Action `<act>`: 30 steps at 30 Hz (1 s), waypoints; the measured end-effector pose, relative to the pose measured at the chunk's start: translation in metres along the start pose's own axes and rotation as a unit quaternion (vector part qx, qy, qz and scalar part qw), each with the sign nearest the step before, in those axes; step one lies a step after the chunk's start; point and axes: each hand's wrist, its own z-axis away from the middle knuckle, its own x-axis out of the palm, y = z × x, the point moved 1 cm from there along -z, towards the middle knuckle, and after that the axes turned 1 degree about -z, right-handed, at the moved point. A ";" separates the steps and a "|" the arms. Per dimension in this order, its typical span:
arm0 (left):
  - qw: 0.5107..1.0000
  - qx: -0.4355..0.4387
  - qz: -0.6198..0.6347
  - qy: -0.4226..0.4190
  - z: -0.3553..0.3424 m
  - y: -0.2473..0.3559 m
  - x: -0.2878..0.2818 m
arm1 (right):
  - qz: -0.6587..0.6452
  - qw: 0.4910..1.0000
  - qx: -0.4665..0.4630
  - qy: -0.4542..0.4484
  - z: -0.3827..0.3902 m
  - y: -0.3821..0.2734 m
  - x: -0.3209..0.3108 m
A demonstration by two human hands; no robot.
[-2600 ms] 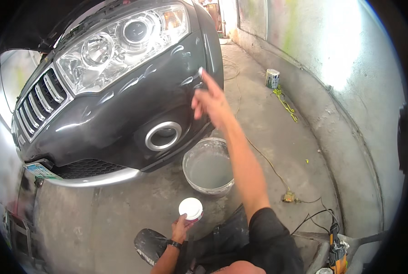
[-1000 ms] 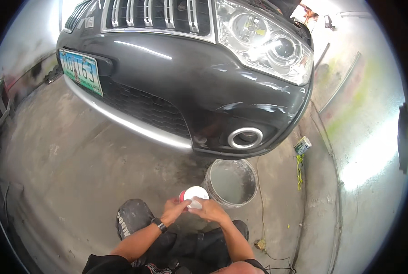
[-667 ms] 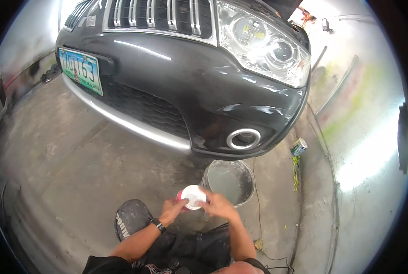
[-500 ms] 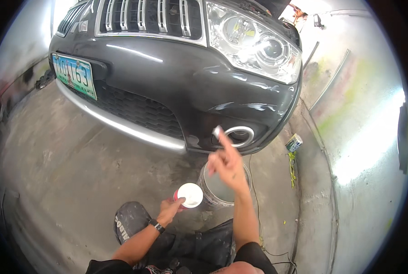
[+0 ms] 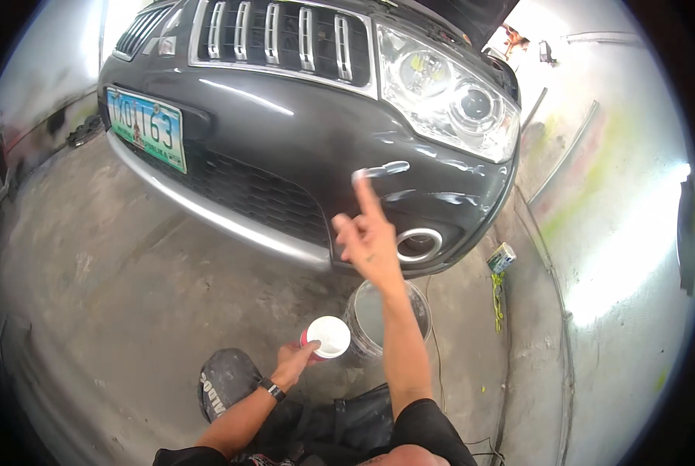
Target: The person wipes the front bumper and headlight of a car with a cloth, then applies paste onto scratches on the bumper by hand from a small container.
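Observation:
My left hand [image 5: 297, 363] grips a red-and-white tub [image 5: 317, 352] by its rim, the thumb over the edge. Inside the tub is a white paste [image 5: 333, 339]. My right hand [image 5: 369, 241] reaches up to the dark grey car bumper [image 5: 277, 147], index finger stretched out and the others loosely bent. White paste coats that fingertip, which is at the left end of a fresh white smear [image 5: 386, 168]. More white streaks [image 5: 460, 165] mark the bumper below the headlight [image 5: 452, 93] and above the round fog lamp [image 5: 419, 245].
A bucket of greyish liquid [image 5: 372, 314] stands on the concrete floor beside the tub. Near the right wall lie a small can [image 5: 501, 258] and a yellow-green cord [image 5: 498, 299]. The grille [image 5: 277, 39] and number plate [image 5: 145, 128] are to the left.
My right hand has moved up from beside the fog lamp to the bumper above it. A new white smear shows at its fingertip. My left hand still holds the tub.

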 end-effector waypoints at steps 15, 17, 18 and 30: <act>0.999 -0.005 -0.039 0.016 0.002 0.005 -0.003 | 0.258 0.952 -0.161 -0.036 -0.096 -0.054 0.081; 1.000 0.004 -0.012 0.006 -0.002 0.002 -0.006 | 0.320 0.931 -0.171 -0.037 -0.098 -0.064 0.105; 1.000 0.001 -0.004 0.004 -0.003 0.000 -0.009 | 0.346 0.925 -0.152 -0.023 -0.092 -0.072 0.120; 1.000 0.021 0.006 -0.002 -0.004 0.001 -0.008 | 0.519 0.835 -0.156 -0.091 -0.022 -0.016 0.087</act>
